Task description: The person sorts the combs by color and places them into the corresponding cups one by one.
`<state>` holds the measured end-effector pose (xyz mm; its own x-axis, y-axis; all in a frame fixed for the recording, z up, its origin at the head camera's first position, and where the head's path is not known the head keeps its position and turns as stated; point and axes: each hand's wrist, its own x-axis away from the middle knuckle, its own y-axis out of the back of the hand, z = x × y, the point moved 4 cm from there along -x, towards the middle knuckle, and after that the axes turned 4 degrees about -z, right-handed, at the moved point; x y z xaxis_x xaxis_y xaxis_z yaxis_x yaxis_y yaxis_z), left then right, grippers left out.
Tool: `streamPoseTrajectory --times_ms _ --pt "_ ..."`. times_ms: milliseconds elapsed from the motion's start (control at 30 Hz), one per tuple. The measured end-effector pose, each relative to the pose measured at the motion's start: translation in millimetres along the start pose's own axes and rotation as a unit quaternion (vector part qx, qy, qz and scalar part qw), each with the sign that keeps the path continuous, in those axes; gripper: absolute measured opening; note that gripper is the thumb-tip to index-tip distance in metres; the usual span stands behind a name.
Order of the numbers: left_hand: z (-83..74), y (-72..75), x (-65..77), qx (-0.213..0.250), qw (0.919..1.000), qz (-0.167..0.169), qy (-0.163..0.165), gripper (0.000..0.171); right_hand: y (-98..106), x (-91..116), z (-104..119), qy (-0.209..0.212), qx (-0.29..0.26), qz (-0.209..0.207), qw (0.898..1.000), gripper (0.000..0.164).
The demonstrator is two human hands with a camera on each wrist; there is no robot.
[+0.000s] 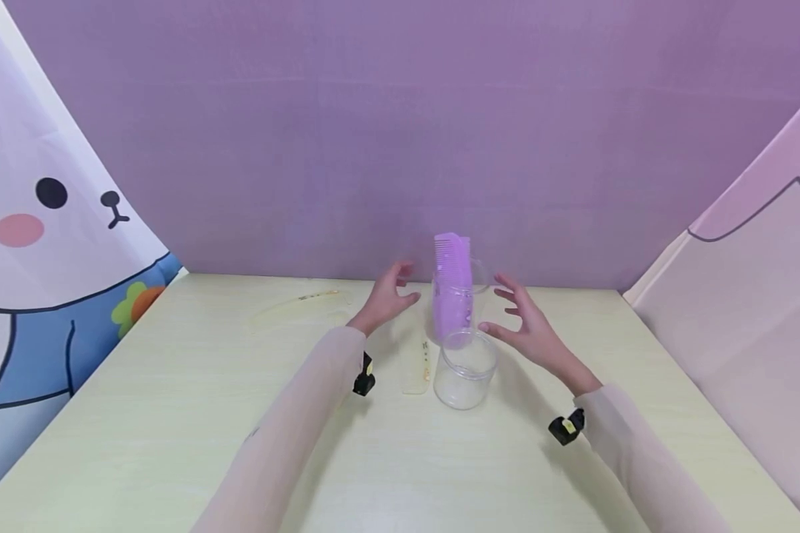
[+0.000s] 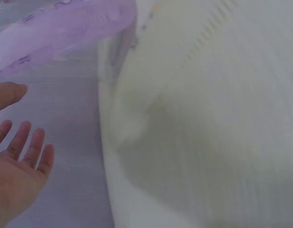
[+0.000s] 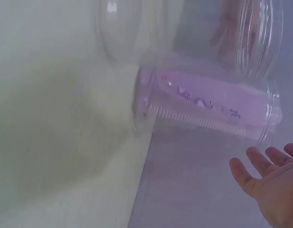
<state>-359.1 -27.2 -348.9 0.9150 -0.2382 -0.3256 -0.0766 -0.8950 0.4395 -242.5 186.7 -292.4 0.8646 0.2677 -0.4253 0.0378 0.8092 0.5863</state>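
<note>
Head | left hand (image 1: 385,302), right hand (image 1: 527,329): spread | between: purple combs (image 1: 453,292) in clear jar (image 3: 271,107)

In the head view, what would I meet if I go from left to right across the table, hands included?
Pale curved item with dark marks, left hand, flat pale item, upright purple comb, right hand.

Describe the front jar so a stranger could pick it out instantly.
Start at the pale tabletop and find the space between the left hand and the right hand. A little nearer the wearer stands the front jar, clear and round. Nothing shows inside it, whereas the rear jar, also clear, holds a purple comb standing upright.
</note>
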Motion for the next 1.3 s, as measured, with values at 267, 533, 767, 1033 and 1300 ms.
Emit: streamPoseTrajectory --times_ms 267,533,767,1033,1300 --pt "10.5 -5.9 6.9 -0.066 0.9973 0.020 0.024 0.064 -4.1 19.5 8.0 0.021 0.015 0.015 1.000 0.068" --pt "17.9 -7.5 13.4 -0.170 0.9821 0.047 0.066 0.063 -13.8 35.3 -6.9 0.051 0.007 0.046 0.998 0.063" --pt "24.8 -7.0 17.1 -0.202 0.9727 0.076 0.086 0.068 -22.6 42.5 -33.0 0.047 0.011 0.073 0.996 0.068" --pt "33.2 -10.4 19.1 -0.219 0.9641 0.102 0.109 0.076 -29.0 48.7 -36.0 0.017 -0.003 0.100 0.995 0.077" --pt "32.8 -10.3 23.5 -0.229 0.9601 0.113 0.115 0.078 -30.2 50.0 -30.8 0.011 -0.020 0.105 0.994 0.077"
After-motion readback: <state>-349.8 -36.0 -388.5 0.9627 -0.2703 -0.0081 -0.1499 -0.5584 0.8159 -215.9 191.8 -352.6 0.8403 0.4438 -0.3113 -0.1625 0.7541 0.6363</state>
